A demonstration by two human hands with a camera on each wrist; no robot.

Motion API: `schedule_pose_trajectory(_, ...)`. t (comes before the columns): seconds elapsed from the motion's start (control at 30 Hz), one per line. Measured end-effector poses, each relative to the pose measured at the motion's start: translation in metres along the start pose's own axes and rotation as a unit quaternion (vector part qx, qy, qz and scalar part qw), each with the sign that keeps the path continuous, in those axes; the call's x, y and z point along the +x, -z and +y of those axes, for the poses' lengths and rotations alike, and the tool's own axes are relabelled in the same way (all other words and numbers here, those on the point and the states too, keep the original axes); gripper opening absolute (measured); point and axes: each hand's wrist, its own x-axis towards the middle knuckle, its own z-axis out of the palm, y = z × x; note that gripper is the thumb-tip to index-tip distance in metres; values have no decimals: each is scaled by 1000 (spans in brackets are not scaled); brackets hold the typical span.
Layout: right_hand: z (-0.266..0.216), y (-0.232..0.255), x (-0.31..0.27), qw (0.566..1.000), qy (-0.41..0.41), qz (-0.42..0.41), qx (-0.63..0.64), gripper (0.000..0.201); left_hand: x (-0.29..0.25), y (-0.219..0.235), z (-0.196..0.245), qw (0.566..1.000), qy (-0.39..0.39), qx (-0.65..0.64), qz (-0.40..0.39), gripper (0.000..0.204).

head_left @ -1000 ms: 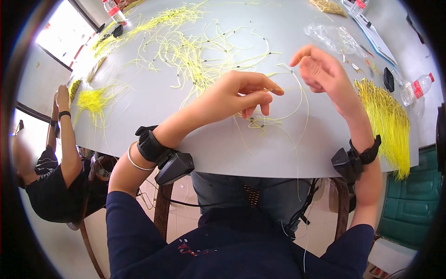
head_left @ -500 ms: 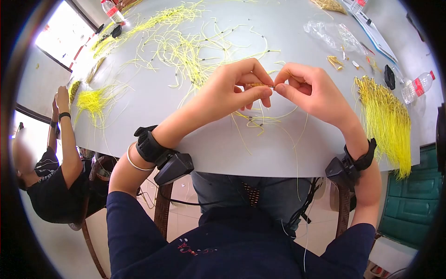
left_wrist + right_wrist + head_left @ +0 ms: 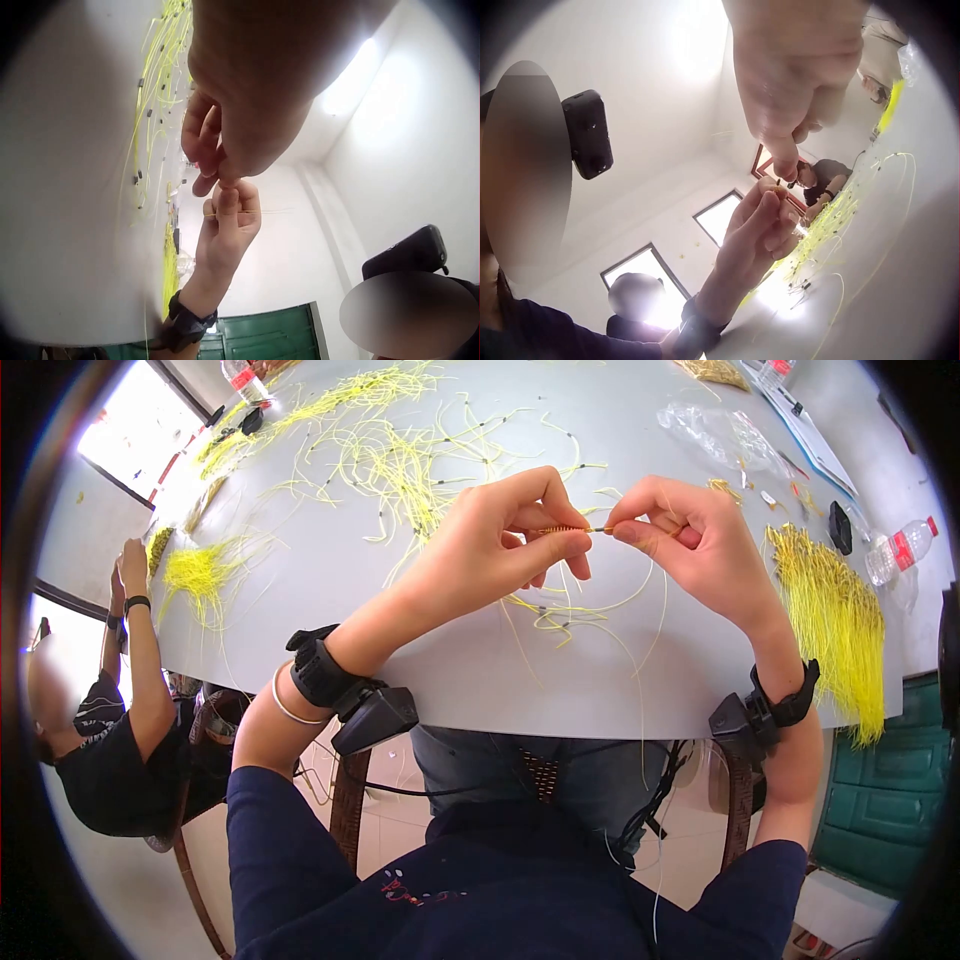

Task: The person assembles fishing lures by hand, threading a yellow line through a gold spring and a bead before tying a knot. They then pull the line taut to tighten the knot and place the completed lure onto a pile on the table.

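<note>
In the head view my left hand (image 3: 490,545) pinches a small gold ribbed piece (image 3: 560,530) between thumb and index finger, the other fingers loosely bent below. A short dark tip (image 3: 599,530) shows in the narrow gap between the hands. My right hand (image 3: 685,540) pinches at that tip with thumb and forefinger. A thin yellow cord (image 3: 664,600) hangs beneath the right hand. In the left wrist view, the fingertips of both hands meet, and a thin strand crosses the right hand (image 3: 232,217). Several loose yellow cords (image 3: 550,615) lie on the table under the hands.
Tangled yellow cords with dark beads (image 3: 400,470) spread across the grey table (image 3: 480,690). A gold-topped yellow bundle (image 3: 825,630) hangs over the right edge. Plastic bags (image 3: 720,435) and a bottle (image 3: 900,550) lie at right. Another person (image 3: 120,720) sits at left.
My right hand came in from the right and took a pinch at the end of the gold piece beside my left fingertips. Both hands then shifted slightly farther from the body.
</note>
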Motion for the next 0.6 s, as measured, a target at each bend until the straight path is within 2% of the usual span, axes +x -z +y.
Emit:
schedule_pose_trajectory(0.1, -3, 2, 0, 1000, -1, -5, -18, 3, 0, 0, 1, 1000, 5, 1, 3, 11)
schedule_pose_trajectory(0.17, -4, 3, 1, 999, 9, -3, -31, 4, 0, 0, 2, 1000, -20, 6, 20, 10)
schedule_pose_trajectory(0.2, -5, 4, 1, 1000, -12, -19, -12, 5, -1, 1, 2, 1000, -19, 6, 22, 10)
schedule_pose_trajectory(0.27, -6, 2, 1, 999, -34, -35, 4, 5, -3, 2, 2, 995, -40, 91, 29, 8)
schedule_pose_trajectory(0.33, -5, -5, 0, 998, -33, -25, 44, 7, -3, 2, 0, 995, -45, 87, 31, 8)
schedule_pose_trajectory(0.47, 2, -11, 0, 997, -57, -32, 46, 8, -4, 2, 0, 993, -49, 103, 34, 9)
schedule_pose_trajectory(0.53, 5, -17, -1, 998, -30, 19, 48, 7, -3, 2, 0, 992, -55, 108, 31, 9)
schedule_pose_trajectory(0.6, 4, -15, -1, 998, -27, 19, 54, 5, -4, 1, 0, 991, -60, 113, 29, 9)
